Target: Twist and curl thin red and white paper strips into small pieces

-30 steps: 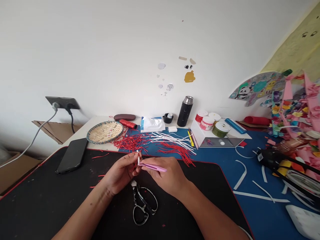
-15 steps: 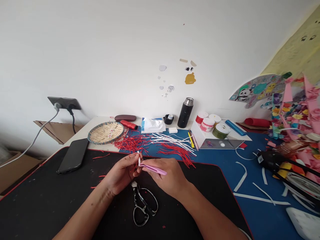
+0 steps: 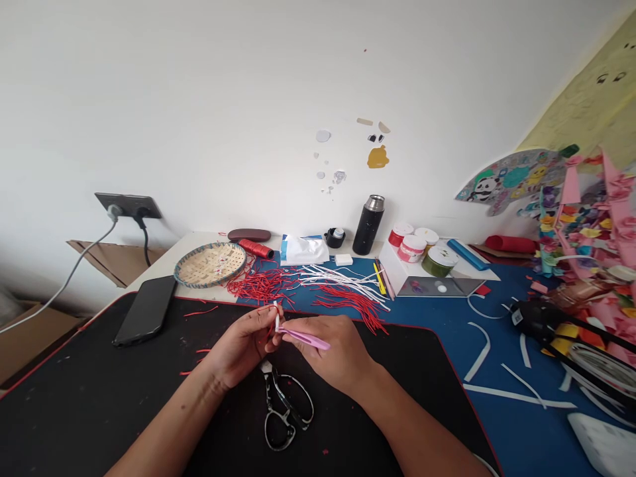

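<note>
My left hand (image 3: 247, 339) pinches a short white strip (image 3: 277, 318) with a bit of red cord around it, held upright above the black mat. Closed around pink tweezers (image 3: 307, 340), my right hand (image 3: 336, 349) brings their tips against the strip's lower part. Fingers hide part of the strip and cord. Scissors (image 3: 281, 411) with dark, worn handles lie on the mat just below both hands, their blades partly hidden by the left hand. Beyond the hands are piles of cut red cords (image 3: 261, 285) and white cords (image 3: 342, 278).
A phone (image 3: 146, 311) and a woven basket (image 3: 211, 264) are at the left, by a red thread spool (image 3: 256, 248). A black flask (image 3: 369, 225) stands behind, left of a white box (image 3: 422, 281) bearing several ribbon rolls. White strips (image 3: 519, 395) lie at right.
The pink tweezers have shifted very slightly at the white strip. Both hands stay in nearly the same place.
</note>
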The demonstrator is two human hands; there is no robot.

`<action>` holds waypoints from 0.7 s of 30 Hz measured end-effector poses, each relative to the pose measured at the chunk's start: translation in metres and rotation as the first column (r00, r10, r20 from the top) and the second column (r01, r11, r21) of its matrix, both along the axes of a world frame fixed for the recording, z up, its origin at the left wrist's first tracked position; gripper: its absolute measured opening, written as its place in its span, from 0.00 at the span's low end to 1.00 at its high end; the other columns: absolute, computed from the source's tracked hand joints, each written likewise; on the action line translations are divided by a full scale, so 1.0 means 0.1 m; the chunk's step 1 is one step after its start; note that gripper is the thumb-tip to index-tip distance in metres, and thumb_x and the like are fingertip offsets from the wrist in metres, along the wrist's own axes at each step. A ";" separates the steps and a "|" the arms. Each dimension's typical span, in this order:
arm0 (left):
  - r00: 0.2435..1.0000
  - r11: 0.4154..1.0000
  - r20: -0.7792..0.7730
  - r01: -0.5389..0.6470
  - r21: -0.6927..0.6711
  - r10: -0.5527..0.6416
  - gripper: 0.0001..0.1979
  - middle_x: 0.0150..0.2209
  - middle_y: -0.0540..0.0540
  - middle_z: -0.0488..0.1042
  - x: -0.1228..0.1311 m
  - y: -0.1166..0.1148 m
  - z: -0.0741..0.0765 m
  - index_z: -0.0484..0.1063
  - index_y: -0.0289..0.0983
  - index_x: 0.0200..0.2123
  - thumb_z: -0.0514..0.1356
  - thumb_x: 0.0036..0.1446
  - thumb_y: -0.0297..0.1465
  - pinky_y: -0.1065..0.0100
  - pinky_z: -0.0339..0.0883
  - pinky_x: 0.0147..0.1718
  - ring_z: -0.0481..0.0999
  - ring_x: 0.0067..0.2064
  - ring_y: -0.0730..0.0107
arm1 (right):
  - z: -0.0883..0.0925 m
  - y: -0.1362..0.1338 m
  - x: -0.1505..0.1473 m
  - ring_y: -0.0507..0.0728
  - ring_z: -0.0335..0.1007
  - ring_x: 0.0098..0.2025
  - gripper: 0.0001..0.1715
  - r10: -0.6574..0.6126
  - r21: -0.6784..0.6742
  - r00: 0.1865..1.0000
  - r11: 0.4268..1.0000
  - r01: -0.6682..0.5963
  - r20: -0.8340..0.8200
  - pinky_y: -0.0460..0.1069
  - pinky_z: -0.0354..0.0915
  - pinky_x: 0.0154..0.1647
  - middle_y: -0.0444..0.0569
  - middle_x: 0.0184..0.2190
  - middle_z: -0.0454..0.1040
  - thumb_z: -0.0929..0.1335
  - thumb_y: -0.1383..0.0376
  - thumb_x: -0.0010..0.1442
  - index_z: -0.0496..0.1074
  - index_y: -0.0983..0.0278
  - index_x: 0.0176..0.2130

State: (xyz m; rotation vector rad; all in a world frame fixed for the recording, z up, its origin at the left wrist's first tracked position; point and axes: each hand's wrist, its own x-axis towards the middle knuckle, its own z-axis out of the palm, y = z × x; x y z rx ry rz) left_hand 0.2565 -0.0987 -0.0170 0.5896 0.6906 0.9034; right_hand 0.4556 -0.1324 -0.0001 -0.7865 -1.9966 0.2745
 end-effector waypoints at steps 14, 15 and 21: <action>0.999 1.000 0.034 0.000 -0.021 0.000 0.15 0.26 0.48 0.76 -0.01 0.00 -0.02 0.83 0.31 0.34 0.80 0.46 0.32 0.77 0.67 0.21 0.74 0.25 0.76 | 0.01 0.00 0.00 0.54 0.86 0.41 0.08 0.014 -0.002 1.000 1.000 -0.014 -0.017 0.45 0.76 0.42 0.45 0.45 0.87 0.71 0.66 0.72 0.79 0.60 0.49; 0.999 1.000 0.041 -0.002 -0.030 0.003 0.15 0.26 0.48 0.76 0.00 0.00 -0.02 0.83 0.30 0.34 0.80 0.46 0.32 0.77 0.67 0.21 0.74 0.25 0.76 | 0.01 0.00 0.00 0.54 0.86 0.42 0.08 0.014 -0.007 1.000 1.000 -0.014 -0.013 0.45 0.77 0.43 0.45 0.45 0.87 0.71 0.66 0.72 0.79 0.60 0.50; 0.996 0.998 0.084 -0.008 -0.068 0.013 0.16 0.25 0.49 0.75 0.00 -0.01 -0.01 0.83 0.30 0.34 0.81 0.45 0.32 0.77 0.65 0.21 0.71 0.24 0.78 | 0.01 -0.01 0.00 0.54 0.86 0.43 0.09 0.015 -0.030 1.000 0.999 -0.015 0.000 0.45 0.76 0.44 0.44 0.47 0.86 0.71 0.65 0.72 0.79 0.59 0.51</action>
